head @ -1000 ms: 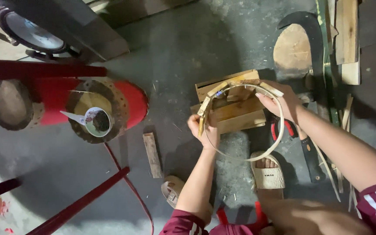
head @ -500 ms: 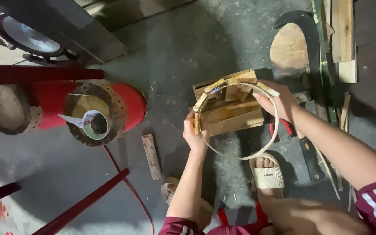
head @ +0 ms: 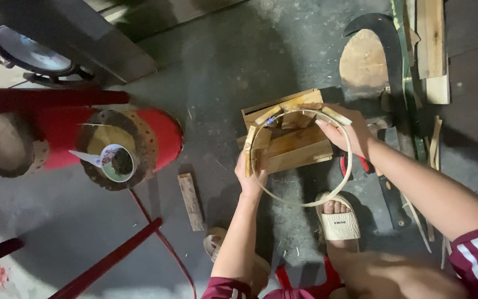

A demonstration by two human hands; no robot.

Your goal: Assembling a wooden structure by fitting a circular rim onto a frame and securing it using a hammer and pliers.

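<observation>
A thin pale bamboo strip bent into a hoop (head: 311,202) hangs in front of me, with short flat splints fixed along its upper arc. My left hand (head: 248,178) grips the hoop's left side by a splint. My right hand (head: 347,132) holds its upper right part. Under the hoop lies a small wooden block box (head: 289,149) on the concrete floor. My foot in a pale sandal (head: 338,218) sits just below the hoop.
A curved dark blade (head: 385,44) and a round wooden block (head: 363,62) lie at the top right beside wood strips (head: 430,39). A red-handled tool (head: 385,191) lies at the right. A short stick (head: 190,200), red stools (head: 106,147) and a cup (head: 116,163) are left.
The hoop has shifted slightly left and up over the wooden box, and my left hand has slid lower on its left side. My right hand stays on the upper right.
</observation>
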